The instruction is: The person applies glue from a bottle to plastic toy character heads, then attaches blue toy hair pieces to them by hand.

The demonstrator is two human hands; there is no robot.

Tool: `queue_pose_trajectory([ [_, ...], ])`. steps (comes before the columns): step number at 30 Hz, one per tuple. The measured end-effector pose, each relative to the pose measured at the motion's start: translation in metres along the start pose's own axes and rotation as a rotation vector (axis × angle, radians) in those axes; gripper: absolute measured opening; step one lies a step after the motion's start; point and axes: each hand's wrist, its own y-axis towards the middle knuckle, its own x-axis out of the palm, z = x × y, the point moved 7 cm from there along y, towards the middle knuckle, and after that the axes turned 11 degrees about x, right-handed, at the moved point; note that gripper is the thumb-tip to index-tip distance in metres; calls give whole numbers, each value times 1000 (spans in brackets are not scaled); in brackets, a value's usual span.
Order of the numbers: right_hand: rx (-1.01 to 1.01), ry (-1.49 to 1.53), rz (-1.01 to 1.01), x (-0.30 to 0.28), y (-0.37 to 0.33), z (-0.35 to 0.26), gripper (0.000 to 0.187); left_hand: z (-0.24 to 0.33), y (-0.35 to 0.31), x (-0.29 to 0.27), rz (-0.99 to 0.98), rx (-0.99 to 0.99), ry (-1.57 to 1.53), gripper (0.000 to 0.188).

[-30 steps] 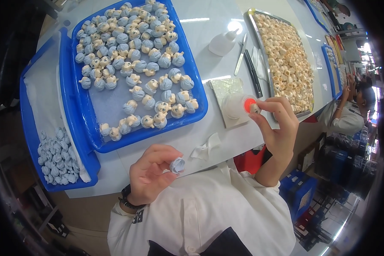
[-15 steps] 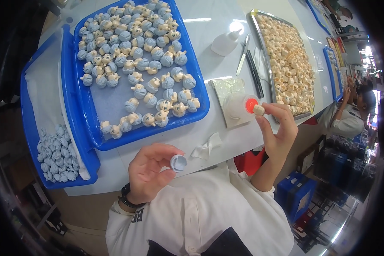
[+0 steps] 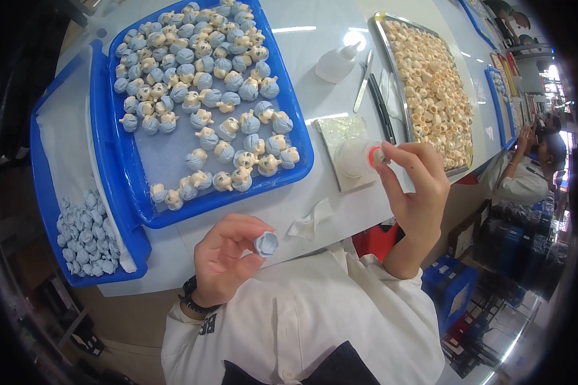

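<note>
My left hand [image 3: 228, 260] pinches a hollow pale-blue hair piece [image 3: 266, 244] between thumb and fingers, its opening facing up and to the right. In my right hand [image 3: 419, 183], thumb and forefinger close on a small cream doll head piece [image 3: 381, 158], partly covered by the fingertips. That piece is right at the red-orange mouth or top of a translucent white jar [image 3: 353, 160]; whether they touch I cannot tell. Under the jar lies a square, foil-like pad [image 3: 338, 129]. Finished-looking doll heads with blue hair [image 3: 227, 151] sit in a large blue tray [image 3: 228, 204].
At the left, another blue tray [image 3: 125, 273] holds loose blue hair pieces [image 3: 88, 237]. A metal tray [image 3: 399, 80] of cream head pieces stands right, near a squeeze bottle [image 3: 336, 64], tweezers [image 3: 364, 82] and a black pen-like tool [image 3: 382, 109]. Crumpled tissue [image 3: 311, 219] lies in front. Another person [image 3: 526, 173] sits far right.
My right hand has shifted a little left and up, bringing the cream head piece against or over the jar's red part. My left hand has turned the blue hair piece, showing more of its hollow.
</note>
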Motion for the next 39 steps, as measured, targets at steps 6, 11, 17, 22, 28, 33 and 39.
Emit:
queue_pose_trajectory([
  [6,142,65,68,-4,-14,15,26,0,0,-2,14,8,-26,30],
  [11,144,103,126,-5,-20,17,28,-1,-1,-2,26,41,-62,32],
  [17,80,394,179,-10,-30,-4,30,1,3,4,-16,99,0,30],
  [22,-135,741,-136,14,-40,-50,32,9,6,8,-5,121,168,31],
  [28,-266,691,-207,27,-39,-71,34,5,4,3,-22,55,193,28],
  [33,-282,608,-270,35,-38,-75,33,4,5,3,-42,24,222,26],
  [39,-284,530,-287,37,-41,-79,31,3,3,4,-130,-43,356,24],
])
